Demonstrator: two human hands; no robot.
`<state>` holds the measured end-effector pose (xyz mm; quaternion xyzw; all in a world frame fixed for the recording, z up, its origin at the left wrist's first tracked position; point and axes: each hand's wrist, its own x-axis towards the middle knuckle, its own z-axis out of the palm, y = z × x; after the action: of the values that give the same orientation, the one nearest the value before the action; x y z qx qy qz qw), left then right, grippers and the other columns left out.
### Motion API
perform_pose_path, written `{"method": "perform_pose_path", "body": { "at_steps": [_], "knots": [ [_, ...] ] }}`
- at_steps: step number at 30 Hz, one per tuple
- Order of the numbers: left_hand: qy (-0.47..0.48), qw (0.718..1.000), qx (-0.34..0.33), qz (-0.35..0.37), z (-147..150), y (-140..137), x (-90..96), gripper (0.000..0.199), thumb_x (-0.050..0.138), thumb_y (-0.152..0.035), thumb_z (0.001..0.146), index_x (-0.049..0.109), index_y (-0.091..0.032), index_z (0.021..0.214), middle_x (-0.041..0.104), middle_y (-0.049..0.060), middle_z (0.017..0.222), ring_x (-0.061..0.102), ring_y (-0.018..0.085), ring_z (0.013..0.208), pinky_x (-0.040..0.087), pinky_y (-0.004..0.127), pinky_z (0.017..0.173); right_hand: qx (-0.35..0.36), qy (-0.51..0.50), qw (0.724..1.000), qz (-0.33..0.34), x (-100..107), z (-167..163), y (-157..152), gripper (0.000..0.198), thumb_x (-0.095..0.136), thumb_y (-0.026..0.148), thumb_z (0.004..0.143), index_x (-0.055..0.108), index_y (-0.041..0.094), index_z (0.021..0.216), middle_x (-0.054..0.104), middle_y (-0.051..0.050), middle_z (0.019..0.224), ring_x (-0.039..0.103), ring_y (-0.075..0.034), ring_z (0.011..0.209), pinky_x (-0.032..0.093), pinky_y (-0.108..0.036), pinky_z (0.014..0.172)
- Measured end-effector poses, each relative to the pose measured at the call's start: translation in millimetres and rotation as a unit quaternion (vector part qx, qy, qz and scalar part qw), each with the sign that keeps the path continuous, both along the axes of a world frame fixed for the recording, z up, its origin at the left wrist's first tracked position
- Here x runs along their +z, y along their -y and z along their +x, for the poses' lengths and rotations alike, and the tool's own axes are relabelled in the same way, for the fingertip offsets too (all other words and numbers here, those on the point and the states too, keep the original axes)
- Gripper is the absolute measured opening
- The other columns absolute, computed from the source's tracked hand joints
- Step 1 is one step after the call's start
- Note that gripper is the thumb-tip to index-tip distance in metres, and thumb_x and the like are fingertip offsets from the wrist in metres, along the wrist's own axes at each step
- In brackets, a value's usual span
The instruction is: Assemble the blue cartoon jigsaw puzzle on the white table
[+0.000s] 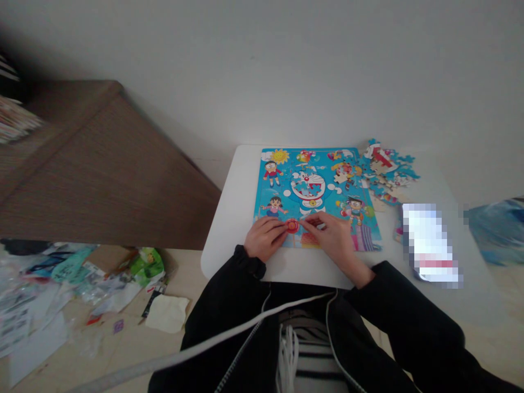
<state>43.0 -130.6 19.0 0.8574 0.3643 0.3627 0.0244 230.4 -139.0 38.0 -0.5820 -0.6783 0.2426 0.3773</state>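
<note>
A blue cartoon jigsaw puzzle (270, 192) lies on a white table, with gaps in its middle around the large white-and-blue character's face. Near the puzzle's lower edge is a small red round piece (292, 225) with an orange centre. My left hand (267, 237) has its fingers pinched together at the piece's left edge. From the other side, my right hand (329, 233) is closed with thumb and forefinger at its right edge. Their fingertips partly cover the piece's outline. Loose puzzle pieces (387, 169) are heaped over the puzzle's upper right corner, some face down.
A phone with a lit, blurred screen (429, 245) lies right of the puzzle on the white table (233, 185). A brown wooden cabinet (102, 174) stands at left. Bags and papers (90, 278) litter the floor below it. A white cord (229, 334) crosses my lap.
</note>
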Motion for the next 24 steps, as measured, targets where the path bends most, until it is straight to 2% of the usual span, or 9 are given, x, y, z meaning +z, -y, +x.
{"method": "perform_pose_path", "body": {
  "at_steps": [3,7,11,13,18,24],
  "knots": [
    [0.002,1.0,-0.003,0.0,0,0,1.7,0.011,0.057,-0.02,0.079,0.065,-0.015,0.085,0.067,0.004,0.083,0.059,0.017,0.083,0.052,0.032,0.076,0.055,0.133,0.988,0.055,5,-6,5,0.028,0.051,0.042,0.081,0.066,0.018,0.078,0.066,-0.004,0.07,0.06,-0.014,0.063,0.043,-0.024,0.057],
    [0.001,1.0,-0.004,0.002,0,0,2.0,0.01,0.057,-0.021,0.08,0.065,-0.016,0.083,0.067,0.004,0.084,0.059,0.017,0.083,0.052,0.032,0.075,0.13,0.139,0.981,0.03,17,-1,-1,0.029,0.045,0.041,0.085,0.065,0.022,0.094,0.066,-0.001,0.074,0.056,-0.009,0.058,0.042,-0.021,0.055],
    [-0.01,1.0,-0.007,-0.004,0,0,1.1,0.011,0.056,-0.022,0.08,0.065,-0.017,0.084,0.067,0.004,0.084,0.059,0.016,0.081,0.051,0.031,0.075,0.167,0.242,0.954,0.051,20,16,-14,0.028,0.052,0.042,0.08,0.064,0.027,0.1,0.063,-0.002,0.095,0.056,-0.017,0.085,0.044,-0.025,0.065],
    [-0.016,1.0,-0.006,-0.013,0,0,1.3,0.011,0.056,-0.022,0.08,0.065,-0.017,0.085,0.067,0.004,0.084,0.06,0.015,0.081,0.051,0.031,0.075,0.192,0.276,0.941,0.049,17,20,-16,0.029,0.053,0.042,0.08,0.062,0.029,0.103,0.06,-0.002,0.1,0.055,-0.018,0.09,0.044,-0.026,0.065],
    [-0.017,1.0,-0.012,-0.023,1,0,2.4,0.012,0.056,-0.023,0.081,0.064,-0.016,0.086,0.066,0.005,0.085,0.06,0.015,0.079,0.051,0.031,0.073,0.173,0.282,0.943,0.032,10,16,-13,0.029,0.053,0.046,0.078,0.062,0.023,0.094,0.06,-0.002,0.097,0.054,-0.017,0.089,0.044,-0.025,0.066],
    [-0.011,1.0,-0.004,-0.017,1,0,1.0,0.014,0.055,-0.023,0.081,0.064,-0.014,0.088,0.066,0.006,0.084,0.06,0.016,0.08,0.051,0.031,0.074,0.173,0.285,0.941,0.06,8,12,-14,0.031,0.05,0.049,0.079,0.061,0.02,0.085,0.062,-0.004,0.087,0.055,-0.017,0.086,0.043,-0.026,0.067]
  ]
}}
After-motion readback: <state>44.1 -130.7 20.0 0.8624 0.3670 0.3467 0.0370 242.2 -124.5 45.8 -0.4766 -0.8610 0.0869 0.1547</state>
